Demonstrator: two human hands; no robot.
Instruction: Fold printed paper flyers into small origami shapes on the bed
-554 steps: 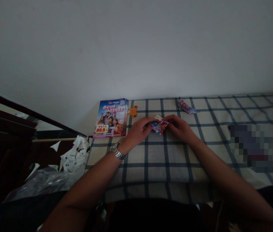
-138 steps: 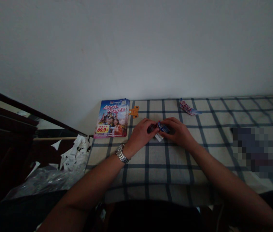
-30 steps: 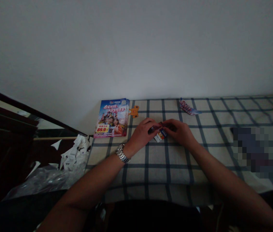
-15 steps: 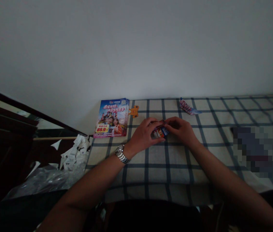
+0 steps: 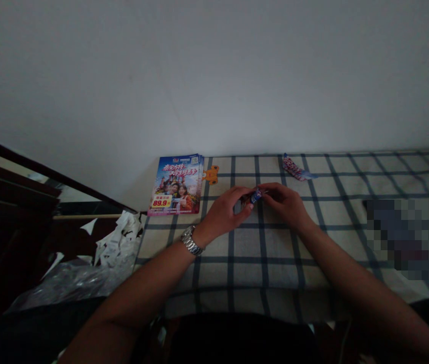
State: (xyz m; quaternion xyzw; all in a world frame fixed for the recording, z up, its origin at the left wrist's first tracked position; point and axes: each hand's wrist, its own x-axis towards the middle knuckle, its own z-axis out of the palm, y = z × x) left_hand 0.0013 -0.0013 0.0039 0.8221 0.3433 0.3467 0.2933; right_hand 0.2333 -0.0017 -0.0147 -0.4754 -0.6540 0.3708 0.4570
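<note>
A small, folded piece of printed paper (image 5: 255, 196), blue with some white and red, is held between my two hands above the checked cloth. My left hand (image 5: 229, 210), with a metal watch on its wrist, grips it from the left with thumb and fingers. From the right, my right hand (image 5: 285, 203) pinches its upper end; those fingertips are partly hidden. Left of my hands lies a stack of printed flyers (image 5: 176, 184), picture side up. Beyond my right hand rests a crumpled, narrow strip of similar printed paper (image 5: 293, 168).
The checked cloth (image 5: 222, 275) covers the surface up to the wall. An orange bear-shaped cutout (image 5: 210, 175) lies beside the flyers. At the right is a pixelated dark object (image 5: 404, 237). Torn white paper (image 5: 118, 240) and clear plastic (image 5: 74, 283) lie off the left edge.
The paper between my hands has become narrower and more folded, showing a smaller blue face. My left fingers have shifted slightly around it; both arms stay nearly in place.
</note>
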